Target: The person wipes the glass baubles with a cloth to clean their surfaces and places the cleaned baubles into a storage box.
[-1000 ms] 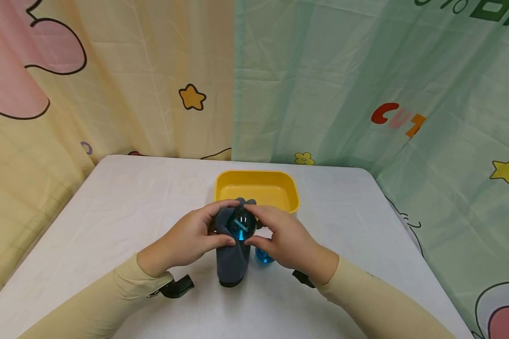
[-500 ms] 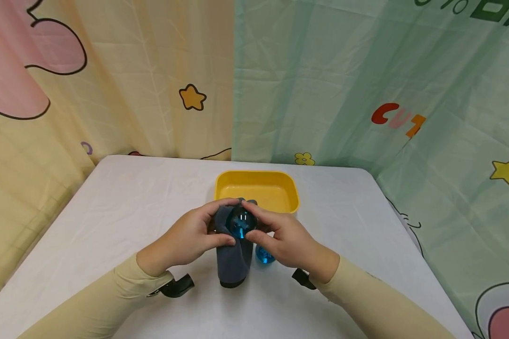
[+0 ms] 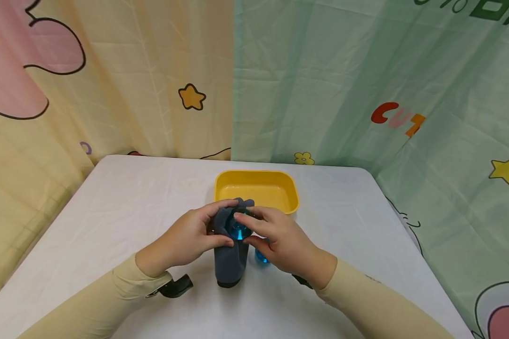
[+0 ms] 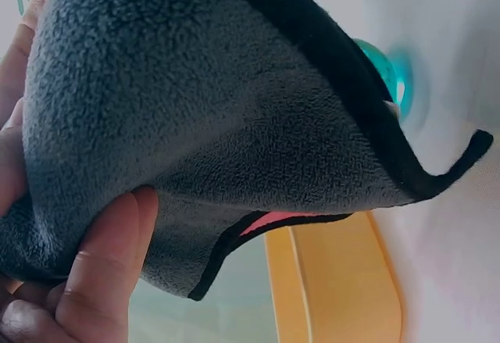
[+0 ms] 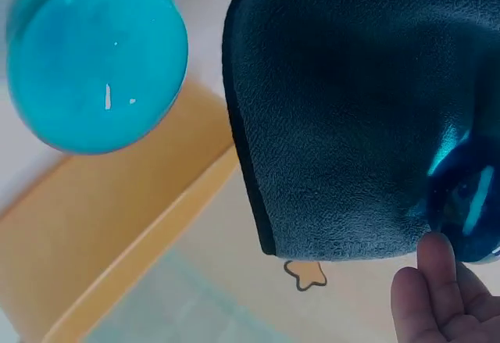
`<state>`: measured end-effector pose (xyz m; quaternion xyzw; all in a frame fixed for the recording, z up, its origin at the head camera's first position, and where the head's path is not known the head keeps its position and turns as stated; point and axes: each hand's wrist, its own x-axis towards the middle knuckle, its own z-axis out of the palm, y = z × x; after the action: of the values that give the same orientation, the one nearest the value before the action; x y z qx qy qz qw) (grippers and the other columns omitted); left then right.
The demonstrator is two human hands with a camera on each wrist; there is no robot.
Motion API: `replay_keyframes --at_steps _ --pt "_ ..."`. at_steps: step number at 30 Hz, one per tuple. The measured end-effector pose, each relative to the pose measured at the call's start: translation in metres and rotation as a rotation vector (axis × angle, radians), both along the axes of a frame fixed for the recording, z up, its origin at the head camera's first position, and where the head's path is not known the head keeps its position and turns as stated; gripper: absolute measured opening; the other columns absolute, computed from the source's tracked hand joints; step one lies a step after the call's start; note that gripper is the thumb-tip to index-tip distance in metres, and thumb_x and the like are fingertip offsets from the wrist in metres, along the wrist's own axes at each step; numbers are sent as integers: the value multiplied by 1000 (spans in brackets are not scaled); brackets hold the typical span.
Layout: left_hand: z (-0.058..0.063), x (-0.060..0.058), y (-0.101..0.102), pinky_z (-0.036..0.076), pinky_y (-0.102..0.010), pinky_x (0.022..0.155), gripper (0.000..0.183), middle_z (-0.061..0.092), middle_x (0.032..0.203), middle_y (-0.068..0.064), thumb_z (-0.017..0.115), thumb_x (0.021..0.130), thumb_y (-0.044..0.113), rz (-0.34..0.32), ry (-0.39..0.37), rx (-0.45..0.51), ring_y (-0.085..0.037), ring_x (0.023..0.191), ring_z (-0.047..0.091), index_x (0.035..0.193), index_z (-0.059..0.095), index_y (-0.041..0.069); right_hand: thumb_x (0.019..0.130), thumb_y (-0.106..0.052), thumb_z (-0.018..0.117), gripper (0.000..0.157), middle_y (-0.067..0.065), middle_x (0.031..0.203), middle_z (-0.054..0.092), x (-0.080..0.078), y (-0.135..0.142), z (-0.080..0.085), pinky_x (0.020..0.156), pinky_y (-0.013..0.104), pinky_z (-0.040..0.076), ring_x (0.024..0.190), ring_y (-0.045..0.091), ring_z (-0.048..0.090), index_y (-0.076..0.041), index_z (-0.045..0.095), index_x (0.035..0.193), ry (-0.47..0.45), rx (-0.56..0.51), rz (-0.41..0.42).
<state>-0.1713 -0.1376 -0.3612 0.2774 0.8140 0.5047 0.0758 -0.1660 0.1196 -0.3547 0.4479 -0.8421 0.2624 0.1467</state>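
In the head view my left hand (image 3: 186,238) grips a dark grey plush cloth (image 3: 229,266) with black edging, its lower end hanging down in front of me. A clear blue glass ball (image 3: 239,230) lies against the cloth between both hands. My right hand (image 3: 284,240) holds that ball, thumb at its lower edge and fingers across its upper face, partly hiding it. In the left wrist view, thumb and fingers pinch a fold of the cloth (image 4: 195,108). The right wrist view shows fingertips at the edge of the held ball (image 5: 473,202).
A second blue ball (image 3: 261,255) rests on the white table (image 3: 152,188) just right of the cloth, partly behind my right hand. Beyond the hands stands a yellow tray (image 3: 254,181). Patterned curtains (image 3: 314,70) hang behind the table.
The fingers of my right hand have shifted from the ball's top edge over its face, covering more of it. The ball's reflections have changed. My left hand stays nearly in place on the cloth.
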Motion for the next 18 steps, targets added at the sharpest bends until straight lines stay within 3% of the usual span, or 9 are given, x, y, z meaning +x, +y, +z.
replay_keyframes --at_steps 3,7,11,15,18 --pt "1 0 0 63 -26 81 74 74 123 -13 82 92 14 -2 4 -5 -15 93 71 156 47 8 89 -16 86 76 12 135 69 -1 0 2 100 34 60 115 24 71 -9 50 156 -127 -42 -39" --pt "1 1 0 63 -26 81 72 74 122 -13 82 93 14 -6 3 -1 -16 93 70 156 48 10 89 -19 86 77 7 131 72 -2 -1 5 95 31 62 104 16 73 -6 49 156 -408 -106 -96" --pt "0 2 0 63 -26 80 71 75 120 -12 82 93 14 -14 12 -2 -15 91 70 156 48 10 95 -19 79 72 11 138 70 -4 0 4 91 29 63 102 16 75 -5 47 158 -602 -139 -65" --pt "0 3 0 63 -27 80 71 75 121 -11 81 93 16 -14 14 -1 -13 90 70 156 48 10 102 -16 71 68 15 151 60 -4 1 4 98 30 60 118 23 73 -5 41 161 -691 -185 -15" --pt "1 3 0 64 -27 80 71 75 119 -10 82 93 16 -8 20 -8 -12 89 71 156 48 10 105 -17 66 65 13 154 58 -3 1 5 101 30 58 124 24 70 -8 38 163 -678 -173 4"
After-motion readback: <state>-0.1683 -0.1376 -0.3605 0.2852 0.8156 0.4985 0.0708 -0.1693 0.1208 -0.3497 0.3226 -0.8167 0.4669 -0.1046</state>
